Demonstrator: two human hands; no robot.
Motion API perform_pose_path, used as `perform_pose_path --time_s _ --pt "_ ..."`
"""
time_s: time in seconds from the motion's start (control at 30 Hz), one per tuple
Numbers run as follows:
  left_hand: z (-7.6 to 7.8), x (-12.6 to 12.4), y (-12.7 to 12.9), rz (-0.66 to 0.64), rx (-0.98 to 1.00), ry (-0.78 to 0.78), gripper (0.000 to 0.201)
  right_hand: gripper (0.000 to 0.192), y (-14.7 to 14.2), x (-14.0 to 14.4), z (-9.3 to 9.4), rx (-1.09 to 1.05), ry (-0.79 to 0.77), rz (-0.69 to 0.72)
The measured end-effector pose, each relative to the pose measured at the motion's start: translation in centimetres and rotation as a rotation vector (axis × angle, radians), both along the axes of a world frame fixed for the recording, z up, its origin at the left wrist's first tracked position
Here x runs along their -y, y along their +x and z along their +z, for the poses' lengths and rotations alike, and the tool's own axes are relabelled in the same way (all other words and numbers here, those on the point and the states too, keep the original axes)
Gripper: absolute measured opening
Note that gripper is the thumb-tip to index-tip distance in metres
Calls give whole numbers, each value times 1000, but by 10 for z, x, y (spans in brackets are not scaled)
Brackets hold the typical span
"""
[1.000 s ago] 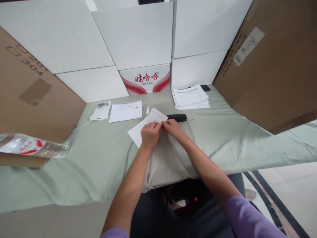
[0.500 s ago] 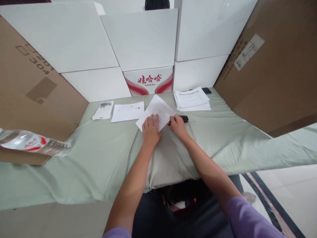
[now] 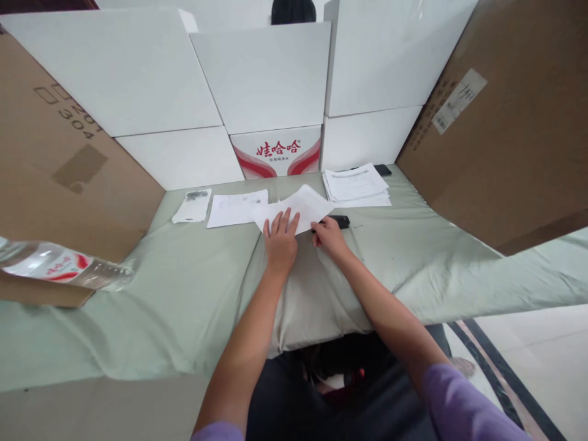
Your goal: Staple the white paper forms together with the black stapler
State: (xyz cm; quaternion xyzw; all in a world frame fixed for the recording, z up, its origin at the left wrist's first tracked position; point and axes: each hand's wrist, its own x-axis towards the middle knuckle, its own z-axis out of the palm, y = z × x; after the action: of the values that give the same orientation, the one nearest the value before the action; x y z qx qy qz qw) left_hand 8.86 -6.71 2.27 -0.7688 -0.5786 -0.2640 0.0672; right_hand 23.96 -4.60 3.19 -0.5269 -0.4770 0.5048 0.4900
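A white sheet of paper (image 3: 303, 205) lies turned at an angle in front of me, its far part bent. My left hand (image 3: 281, 239) rests on its near left part with the fingers spread. At the near right edge, my right hand (image 3: 328, 234) pinches the sheet between thumb and fingers. Just beyond the right hand is a black stapler-like object (image 3: 340, 222), partly hidden by that hand. To the left, a printed sheet (image 3: 234, 209) lies flat, touching or slightly under the angled paper; I cannot tell which.
A stack of printed papers (image 3: 356, 187) lies at the back right, a dark phone-like object (image 3: 383, 170) behind it. A small packet (image 3: 193, 205) is at the left. White boxes (image 3: 275, 73) wall the back; brown cartons stand at both sides. A water bottle (image 3: 64, 264) lies far left.
The paper has turned and its far corner has come down and bent toward me. My left hand's fingers have spread wider; the right hand still pinches the edge.
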Motion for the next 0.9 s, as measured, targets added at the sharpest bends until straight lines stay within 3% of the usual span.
perform_pose_path --time_s 0.07,0.17,0.23,0.4,0.5,0.6,0.77,0.9 --pt "-1 0 1 13 14 26 70 9 10 -4 0 -34 61 -92" --pt "-2 -2 1 33 62 69 72 21 41 -20 8 -141 111 -355" --pt "-4 -4 1 39 89 76 70 24 69 -38 18 -239 94 -534" --pt "-10 -11 2 57 116 33 68 24 133 -95 46 -294 19 -780" --pt "-13 -15 1 60 131 17 68 19 147 -122 47 -209 -122 -851" --pt "-16 -17 -1 83 152 -8 67 26 147 -135 34 -154 -231 -862" --pt "-20 -20 -2 95 167 -38 65 28 144 -140 8 -36 -287 -851" --pt "-22 -22 -1 94 169 -23 63 21 148 -142 -1 88 -283 -843"
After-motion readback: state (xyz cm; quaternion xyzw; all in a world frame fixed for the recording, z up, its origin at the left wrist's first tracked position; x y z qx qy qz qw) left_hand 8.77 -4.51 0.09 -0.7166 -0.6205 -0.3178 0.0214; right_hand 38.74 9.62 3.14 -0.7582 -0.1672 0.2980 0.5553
